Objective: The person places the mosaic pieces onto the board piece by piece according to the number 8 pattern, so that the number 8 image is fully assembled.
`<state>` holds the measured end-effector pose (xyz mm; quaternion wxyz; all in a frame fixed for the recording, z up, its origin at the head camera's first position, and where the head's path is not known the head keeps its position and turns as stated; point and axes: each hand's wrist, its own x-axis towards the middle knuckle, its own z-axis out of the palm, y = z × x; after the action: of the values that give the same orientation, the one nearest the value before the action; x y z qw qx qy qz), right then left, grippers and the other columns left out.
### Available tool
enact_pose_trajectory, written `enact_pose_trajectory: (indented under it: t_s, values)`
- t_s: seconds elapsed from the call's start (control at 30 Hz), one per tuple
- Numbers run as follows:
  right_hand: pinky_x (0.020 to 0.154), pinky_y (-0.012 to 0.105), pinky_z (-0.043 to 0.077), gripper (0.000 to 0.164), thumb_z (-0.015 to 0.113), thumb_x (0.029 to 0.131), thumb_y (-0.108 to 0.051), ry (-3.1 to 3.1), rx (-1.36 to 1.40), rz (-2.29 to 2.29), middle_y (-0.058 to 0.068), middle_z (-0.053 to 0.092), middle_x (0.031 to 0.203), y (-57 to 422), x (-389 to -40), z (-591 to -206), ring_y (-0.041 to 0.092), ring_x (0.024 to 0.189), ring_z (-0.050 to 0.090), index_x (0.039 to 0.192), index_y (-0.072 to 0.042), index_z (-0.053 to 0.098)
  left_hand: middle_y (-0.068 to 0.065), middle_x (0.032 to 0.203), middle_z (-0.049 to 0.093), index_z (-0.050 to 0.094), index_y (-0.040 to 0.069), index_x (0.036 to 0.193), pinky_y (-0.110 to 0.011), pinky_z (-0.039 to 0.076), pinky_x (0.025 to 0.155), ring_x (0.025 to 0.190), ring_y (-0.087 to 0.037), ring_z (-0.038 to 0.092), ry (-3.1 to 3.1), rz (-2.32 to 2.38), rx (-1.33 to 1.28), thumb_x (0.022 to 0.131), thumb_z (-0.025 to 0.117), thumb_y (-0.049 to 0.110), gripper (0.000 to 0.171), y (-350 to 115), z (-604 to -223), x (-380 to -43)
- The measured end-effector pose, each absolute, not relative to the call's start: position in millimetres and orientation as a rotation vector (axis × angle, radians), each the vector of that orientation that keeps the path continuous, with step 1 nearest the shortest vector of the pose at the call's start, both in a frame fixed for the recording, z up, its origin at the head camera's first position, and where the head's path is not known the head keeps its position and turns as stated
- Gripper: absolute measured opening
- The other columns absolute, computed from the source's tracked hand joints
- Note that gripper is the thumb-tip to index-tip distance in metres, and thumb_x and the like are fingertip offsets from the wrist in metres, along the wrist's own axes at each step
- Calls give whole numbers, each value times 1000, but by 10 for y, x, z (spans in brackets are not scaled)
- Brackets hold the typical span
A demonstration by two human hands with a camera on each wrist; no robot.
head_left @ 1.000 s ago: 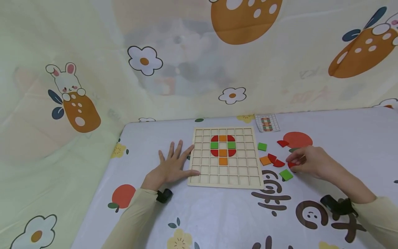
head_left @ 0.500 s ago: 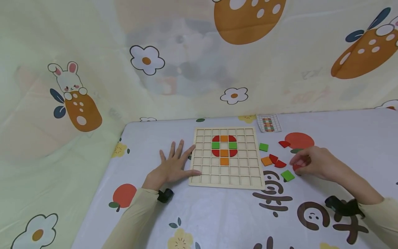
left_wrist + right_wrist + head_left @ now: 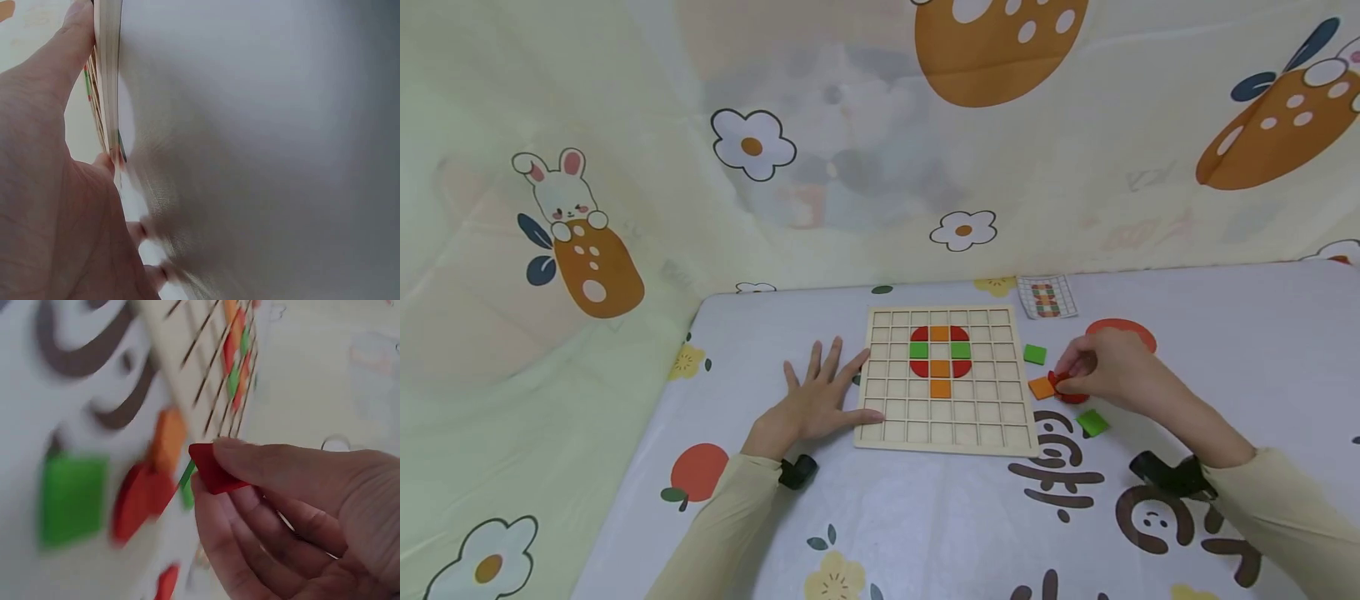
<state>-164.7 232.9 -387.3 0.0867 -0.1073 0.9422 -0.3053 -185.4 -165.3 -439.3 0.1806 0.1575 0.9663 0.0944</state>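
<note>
From the right, a right hand (image 3: 319, 519) is pinching a small, flat red piece (image 3: 212, 472) between its thumb and fingers. A bit of green (image 3: 189, 495) is showing just past the fingertips. At left, a blurred green square (image 3: 74, 500) is lying apart on a white bench covering (image 3: 28, 419) with thick brown markings (image 3: 62, 353). Between square and hand, two red tiles (image 3: 128, 503) are sitting close to an orange tile (image 3: 167, 442); another red tile (image 3: 166, 582) is showing at the bottom edge. Above, a pale grid board (image 3: 187, 375) is holding red, orange and green pieces (image 3: 234, 356).
</note>
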Motion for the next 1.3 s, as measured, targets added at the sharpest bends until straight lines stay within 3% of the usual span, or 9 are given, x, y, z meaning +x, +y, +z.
enact_pose_trajectory:
  t_s: [0.27, 0.6, 0.9, 1.3]
  values:
    - [65, 23, 51, 12, 89, 83, -6, 2753, -499, -1123, 1, 73, 80, 1697, -1742, -3828, 19, 75, 61, 89, -3, 80, -15, 175, -9, 12, 33, 170, -82, -9, 112, 158, -44, -16, 2724, 277, 459, 90, 59, 76, 102, -1640, -4382, -1840]
    - [75, 26, 57, 8, 85, 87, -3, 2625, -715, -1234, 4, 78, 90, 1086, -1892, -4079, 19, 83, 68, 94, -3, 83, -15, 175, -8, 10, 35, 169, -82, -7, 113, 158, -44, -16, 2726, 236, 464, 90, 56, 78, 102, -1630, -4400, -1855]
    - [82, 35, 61, 10, 79, 88, 5, 2666, -877, -1132, 5, 76, 93, 944, -1903, -4201, 22, 89, 69, 95, -1, 84, -15, 175, -8, 9, 36, 169, -81, -6, 113, 158, -44, -15, 2728, 219, 464, 90, 56, 79, 102, -1633, -4403, -1864]
    - [81, 34, 61, 10, 80, 86, 8, 2723, -1042, -986, 7, 74, 92, 881, -1928, -4206, 23, 87, 69, 94, 2, 83, -14, 175, -11, 8, 35, 169, -81, -8, 113, 157, -43, -17, 2720, 252, 455, 91, 57, 78, 102, -1682, -4407, -1879]
